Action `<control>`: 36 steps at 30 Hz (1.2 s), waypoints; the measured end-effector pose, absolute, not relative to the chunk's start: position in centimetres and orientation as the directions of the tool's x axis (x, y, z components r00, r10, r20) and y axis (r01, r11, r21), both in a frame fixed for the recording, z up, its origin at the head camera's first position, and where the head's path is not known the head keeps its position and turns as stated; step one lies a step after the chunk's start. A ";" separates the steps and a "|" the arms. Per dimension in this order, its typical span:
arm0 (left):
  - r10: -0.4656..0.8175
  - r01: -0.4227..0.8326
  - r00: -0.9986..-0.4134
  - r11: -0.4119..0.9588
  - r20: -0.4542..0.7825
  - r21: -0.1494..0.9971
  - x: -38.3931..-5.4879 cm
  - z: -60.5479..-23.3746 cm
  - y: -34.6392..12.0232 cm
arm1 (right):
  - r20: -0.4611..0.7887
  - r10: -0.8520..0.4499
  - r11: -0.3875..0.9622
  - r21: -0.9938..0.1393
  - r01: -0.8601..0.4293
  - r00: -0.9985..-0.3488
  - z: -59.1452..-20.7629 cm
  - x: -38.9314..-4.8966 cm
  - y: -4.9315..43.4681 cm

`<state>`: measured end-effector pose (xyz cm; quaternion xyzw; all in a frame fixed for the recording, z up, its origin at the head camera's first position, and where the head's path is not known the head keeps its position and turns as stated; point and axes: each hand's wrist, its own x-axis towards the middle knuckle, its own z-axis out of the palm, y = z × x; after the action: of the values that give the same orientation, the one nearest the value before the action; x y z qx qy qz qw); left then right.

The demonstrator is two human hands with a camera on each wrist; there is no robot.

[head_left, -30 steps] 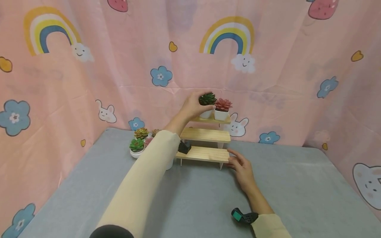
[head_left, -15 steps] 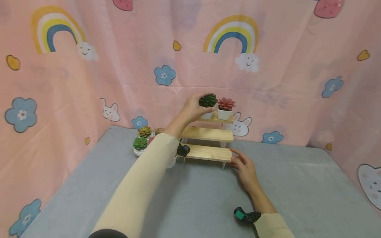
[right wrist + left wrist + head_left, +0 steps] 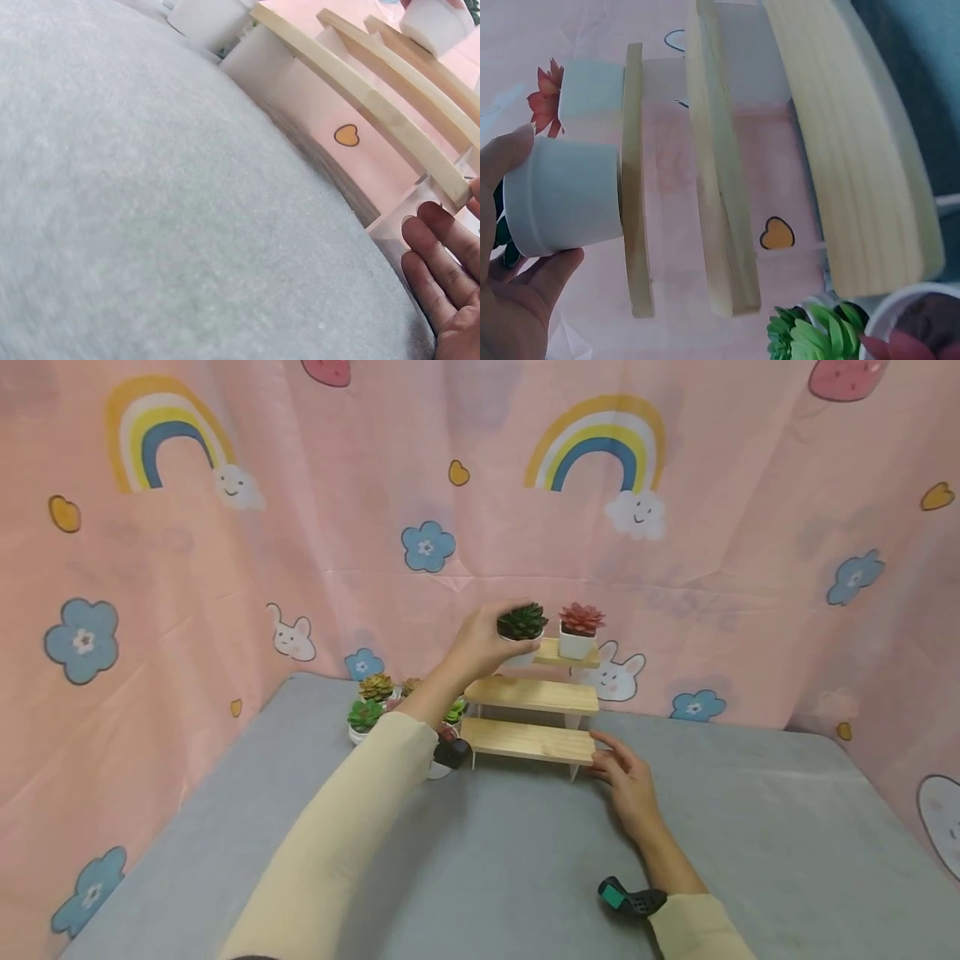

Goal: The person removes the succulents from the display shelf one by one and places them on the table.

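My left hand (image 3: 487,639) holds the white round pot of a dark green succulent (image 3: 522,622) at the left part of the top tier. In the left wrist view, thumb and fingers lie around the pot (image 3: 566,196), whose base meets the top board (image 3: 633,187). A red succulent (image 3: 581,620) in a square white pot stands to its right, apart from it. My right hand (image 3: 628,785) touches the right end of the bottom board (image 3: 528,739) of the three-tier wooden stand. In the right wrist view, several of its fingers (image 3: 435,251) extend beside the clear end support; the thumb is hidden.
Several potted succulents (image 3: 365,716) stand left of the stand, partly behind my left forearm. The grey cloth-covered table (image 3: 510,860) extends in front and to the right. A pink patterned curtain (image 3: 360,468) hangs close behind the stand.
My left hand has shifted the dark green succulent left along the top tier, widening the gap to the red one. My right hand stays at the bottom board's end. The head view has turned slightly.
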<state>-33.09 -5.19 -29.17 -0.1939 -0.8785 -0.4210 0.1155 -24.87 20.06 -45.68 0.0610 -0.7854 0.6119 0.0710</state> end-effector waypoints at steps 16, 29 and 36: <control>0.129 0.441 -0.879 0.583 0.459 0.682 -28.4 -29.6 -9.5 | 0.209 0.001 0.252 -0.946 -0.202 -0.978 -45.7 -25.1 20.2; 0.084 0.422 -0.882 0.579 0.464 0.697 -23.7 -31.0 -14.2 | 0.186 0.004 0.259 -0.949 -0.179 -0.983 -45.7 -25.1 20.0; 0.046 0.404 -0.877 0.613 0.479 0.680 -22.0 -32.2 -16.5 | 0.195 0.012 0.272 -0.945 -0.184 -0.981 -45.9 -25.1 19.8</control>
<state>-22.04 -16.49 -32.25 -0.1288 -0.8724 -0.4209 0.2124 -25.05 19.84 -45.89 0.0542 -0.7933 0.6009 0.0815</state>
